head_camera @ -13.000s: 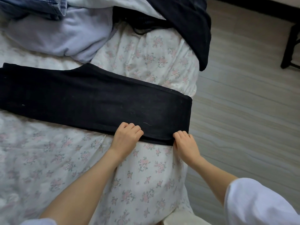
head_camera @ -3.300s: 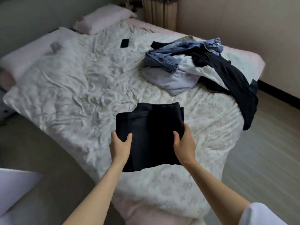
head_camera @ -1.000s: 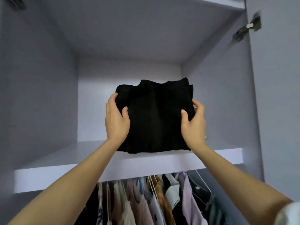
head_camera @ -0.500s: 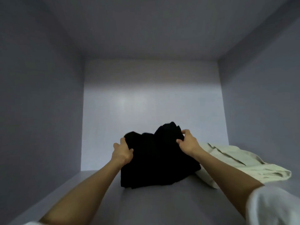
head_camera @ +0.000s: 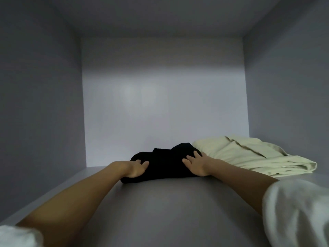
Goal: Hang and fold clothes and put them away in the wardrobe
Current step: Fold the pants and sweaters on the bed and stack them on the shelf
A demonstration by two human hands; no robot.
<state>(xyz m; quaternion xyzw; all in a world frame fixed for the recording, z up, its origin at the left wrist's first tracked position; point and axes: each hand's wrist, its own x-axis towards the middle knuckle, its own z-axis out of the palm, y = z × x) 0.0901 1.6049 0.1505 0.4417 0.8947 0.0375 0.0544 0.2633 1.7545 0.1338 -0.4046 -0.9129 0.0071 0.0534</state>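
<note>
While the head view was aimed into a grey wardrobe compartment point(head_camera: 44, 104), no brand, label or readable writing was made out on any surface or cloth. At far left the side wall was seen running back to the pale rear panel point(head_camera: 160, 107), with a strip of bare shelf floor point(head_camera: 160, 207) kept between that wall and the folded black garment point(head_camera: 165, 163). The left hand point(head_camera: 136, 168) was laid on the garment's left edge, fingers stretched fairly flat over the cloth, thumb side toward the middle; nothing was seen pinched, so it was read as released and pressing. The garment was set on the shelf near the back, its rear bulge close to the rear panel, though contact could not be told. Its front edge was seen lying on the shelf, with a wide bare stretch of shelf in front of it toward the camera. The right hand point(head_camera: 195, 164) was rested on the garment's right edge, fingers spread and straight, also released. Just right of it a cream shirt point(head_camera: 249, 155) was seen lying rumpled, touching or nearly touching the black garment, its far side reaching the right wall point(head_camera: 288, 86). White sleeves point(head_camera: 299, 214) were seen at both lower corners.
</note>
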